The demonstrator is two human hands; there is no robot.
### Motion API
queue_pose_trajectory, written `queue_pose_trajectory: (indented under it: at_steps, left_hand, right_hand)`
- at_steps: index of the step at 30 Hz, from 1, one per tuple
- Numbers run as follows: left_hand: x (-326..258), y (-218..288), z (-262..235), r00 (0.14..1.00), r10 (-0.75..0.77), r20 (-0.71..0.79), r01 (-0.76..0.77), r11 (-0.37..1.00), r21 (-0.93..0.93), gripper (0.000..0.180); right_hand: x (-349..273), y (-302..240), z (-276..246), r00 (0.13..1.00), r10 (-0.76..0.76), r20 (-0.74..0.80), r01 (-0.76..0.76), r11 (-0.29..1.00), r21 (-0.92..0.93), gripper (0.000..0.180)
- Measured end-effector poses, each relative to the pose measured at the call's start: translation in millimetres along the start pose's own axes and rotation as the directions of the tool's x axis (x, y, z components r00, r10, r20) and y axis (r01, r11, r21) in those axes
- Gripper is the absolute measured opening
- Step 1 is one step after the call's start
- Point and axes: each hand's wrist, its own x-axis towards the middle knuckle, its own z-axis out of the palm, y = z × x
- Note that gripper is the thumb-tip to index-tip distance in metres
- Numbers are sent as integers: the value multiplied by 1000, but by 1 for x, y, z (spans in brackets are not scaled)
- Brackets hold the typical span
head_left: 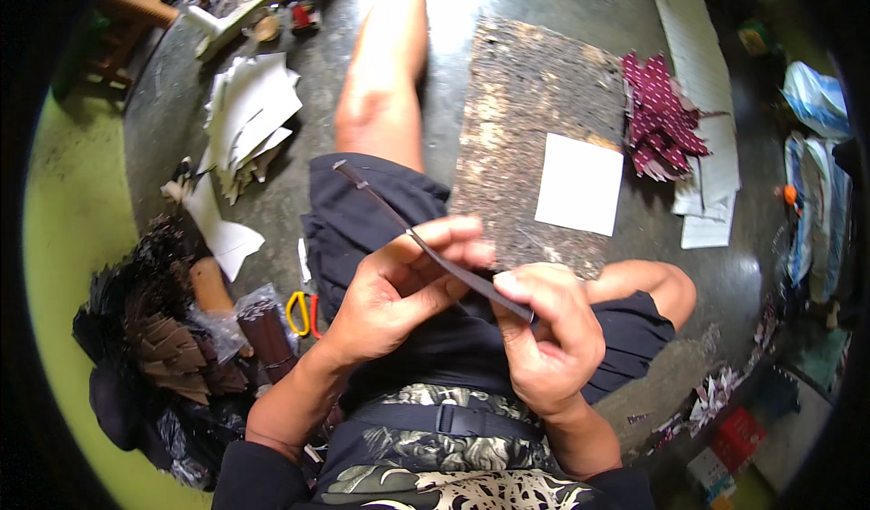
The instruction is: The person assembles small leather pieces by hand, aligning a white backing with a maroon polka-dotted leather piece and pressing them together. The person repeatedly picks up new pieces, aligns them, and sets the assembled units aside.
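Observation:
A narrow dark brown strap (390, 206) slants across my lap, its far end pointing up and left with a small band or loop near the tip. My right hand (555, 338) pinches its near end between thumb and curled fingers. Along the middle, the strap passes between the thumb and bent fingers of my left hand (385, 297). Just beyond my hands lies a rough, worn brown board (517, 84) on the floor, with a white square sheet (580, 184) on its near right part.
Maroon dotted pieces (657, 116) lie right of the board, beside long pale cardboard (702, 75). White sheets (254, 102) are stacked at the far left. Nearer left are yellow-and-red-handled scissors (299, 313) and heaped dark strips (172, 347). My bent legs flank the board.

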Motion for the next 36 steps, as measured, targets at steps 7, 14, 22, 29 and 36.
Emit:
queue_pose_trajectory:
  at_steps: [7, 14, 22, 29, 36]
  left_hand:
    - [25, -22, 26, 963, -184, 199, 266, 782, -564, 79]
    - [47, -63, 23, 900, -119, 420, 434, 337, -835, 97]
    - [52, -69, 19, 874, -52, 482, 475, 292, -830, 109]
    - [51, -68, 20, 872, -54, 487, 481, 287, -828, 116]
    - [49, -59, 27, 892, -183, 414, 449, 464, -764, 121]
  right_hand:
    - [-41, 31, -59, 928, -357, 109, 352, 737, -578, 40]
    - [-70, 51, -58, 958, -287, 0, 235, 786, -572, 38]
    - [-77, 53, -52, 966, -254, -45, 191, 822, -537, 41]
    - [-81, 53, -54, 970, -241, -43, 181, 823, -538, 44]
    - [-87, 56, -55, 970, -242, -29, 187, 817, -546, 47]
